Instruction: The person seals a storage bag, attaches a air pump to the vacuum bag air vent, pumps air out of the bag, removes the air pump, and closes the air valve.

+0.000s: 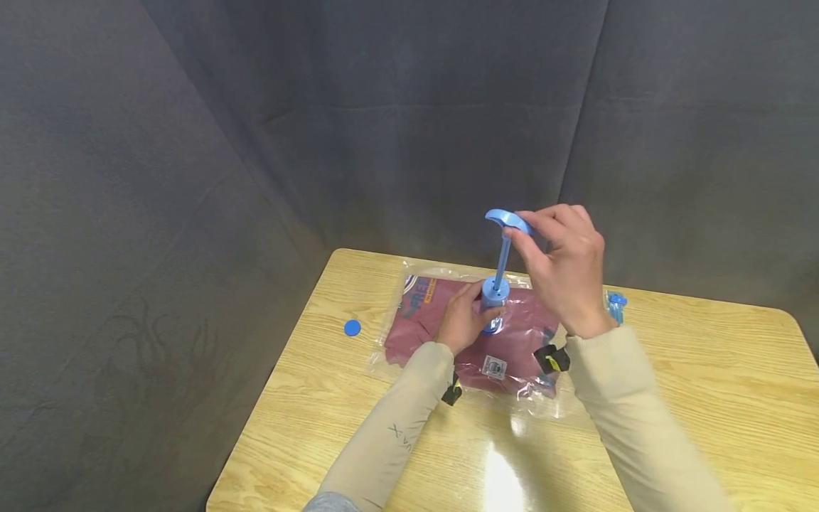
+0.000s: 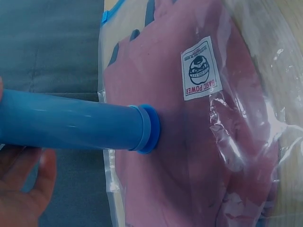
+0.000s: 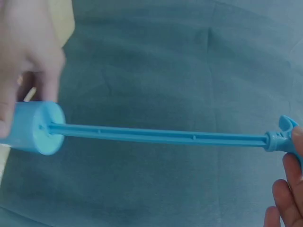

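Note:
A light blue hand pump (image 2: 71,118) stands upright with its base against a clear plastic bag (image 1: 392,341). Inside the bag lies a folded dark pink garment (image 1: 416,334). My left hand (image 1: 462,320) grips the pump's barrel near its top, fingers on one side and thumb on the other. Above it, my right hand (image 1: 566,263) pinches one end of the pump's handle (image 1: 498,215). The long rod (image 3: 165,135) is drawn far out of the barrel. The valve under the pump's base is hidden.
A round blue cap (image 1: 352,328) lies on the wooden table (image 1: 294,384) left of the bag. To the right, a small blue item (image 1: 616,306) shows partly behind my right wrist. Grey curtains (image 1: 409,128) hang behind and left of the table.

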